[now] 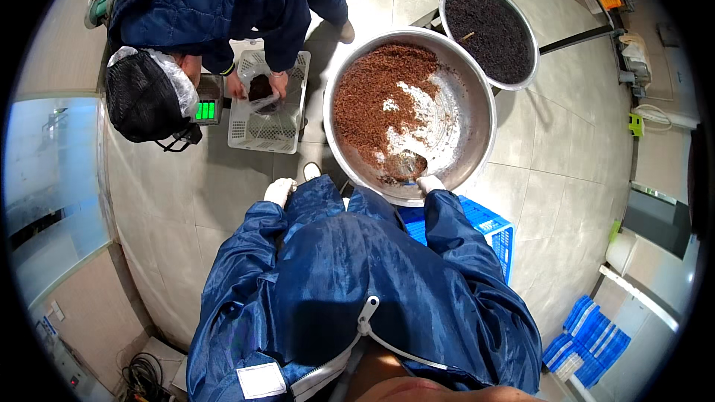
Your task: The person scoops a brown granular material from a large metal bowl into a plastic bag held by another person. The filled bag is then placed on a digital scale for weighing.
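A wide metal basin (482,123) stands in front of me, with reddish-brown crumbly material (376,97) heaped along its left and far sides. My right hand (430,184), in a white glove, is closed at the near rim around the handle end of a scoop (408,167). That scoop lies low in the basin among brown crumbs, and the fingers partly hide its handle. By my left knee, my left hand (280,191), also gloved in white, is curled closed with nothing visible in it.
A co-worker (223,7) bends over a white crate (268,134), holding a clear bag (262,89) of dark material beside a scale with a green display (205,110). A basin of black material (488,33) stands at far right. Blue crates (491,227) sit under my right arm.
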A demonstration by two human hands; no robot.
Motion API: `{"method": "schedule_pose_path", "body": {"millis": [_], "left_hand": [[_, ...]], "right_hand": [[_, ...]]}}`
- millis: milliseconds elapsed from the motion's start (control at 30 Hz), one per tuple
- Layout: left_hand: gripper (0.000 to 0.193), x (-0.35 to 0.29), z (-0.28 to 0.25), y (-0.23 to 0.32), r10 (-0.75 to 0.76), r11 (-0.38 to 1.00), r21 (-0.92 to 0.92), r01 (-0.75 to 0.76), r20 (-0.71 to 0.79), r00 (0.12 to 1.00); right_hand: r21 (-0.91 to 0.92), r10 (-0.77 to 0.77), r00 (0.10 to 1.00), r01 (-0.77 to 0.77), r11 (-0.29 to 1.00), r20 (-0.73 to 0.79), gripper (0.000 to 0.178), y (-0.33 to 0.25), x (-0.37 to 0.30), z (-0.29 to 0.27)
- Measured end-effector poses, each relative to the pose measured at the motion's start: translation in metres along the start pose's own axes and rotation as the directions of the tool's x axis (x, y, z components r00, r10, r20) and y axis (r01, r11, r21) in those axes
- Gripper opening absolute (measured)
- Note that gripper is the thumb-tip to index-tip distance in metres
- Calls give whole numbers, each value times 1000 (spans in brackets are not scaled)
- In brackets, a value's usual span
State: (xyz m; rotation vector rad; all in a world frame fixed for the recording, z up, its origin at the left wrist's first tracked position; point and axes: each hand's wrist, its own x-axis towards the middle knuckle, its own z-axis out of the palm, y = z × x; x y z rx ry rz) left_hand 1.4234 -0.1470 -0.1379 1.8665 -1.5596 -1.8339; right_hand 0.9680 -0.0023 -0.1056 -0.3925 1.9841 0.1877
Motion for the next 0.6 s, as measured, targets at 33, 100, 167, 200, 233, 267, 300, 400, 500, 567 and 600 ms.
{"method": "schedule_pose_path", "body": {"millis": [33, 100, 167, 200, 233, 267, 300, 400, 500, 567, 600], "left_hand": [[35, -2, 4, 16, 0, 999, 35, -1, 29, 1000], [35, -13, 1, 46, -10, 994, 107, 3, 64, 998], [33, -10, 0, 27, -62, 998, -25, 63, 36, 997], [33, -9, 0, 24, -85, 992, -89, 87, 31, 996], [32, -8, -1, 22, -69, 995, -72, 70, 27, 997], [31, -7, -2, 20, -52, 997, -54, 53, 25, 998], [30, -7, -2, 18, -38, 999, -35, 38, 23, 999], [27, -6, -1, 13, -105, 986, -124, 110, 47, 993], [27, -2, 5, 11, -59, 985, -157, 70, 76, 995], [29, 3, 10, 11, -124, 967, -208, 145, 111, 986], [29, 9, 10, 11, -129, 970, -192, 151, 122, 984]], "right_hand": [[-52, -63, 998, 63, 997, -5, 36, 10, 4, -1], [-66, -73, 997, 72, 995, -19, 36, 19, 5, -1], [-146, -73, 997, 74, 987, 12, 34, 14, 6, -1], [-149, -79, 997, 79, 986, 9, 34, 15, 8, -2], [-153, -84, 996, 84, 985, 6, 34, 16, 10, -3], [-155, -90, 996, 89, 984, 3, 34, 18, 11, -3], [-152, -97, 995, 92, 984, -28, 34, 18, 11, -1], [-135, -112, 986, 95, 986, -120, 36, 14, 12, 2], [-192, -166, 963, 126, 973, -210, 39, 18, 22, 6], [-133, -111, 954, 76, 988, -278, 40, 12, 14, 7], [-79, -109, 949, 89, 993, -295, 40, 13, 18, 9]]}}
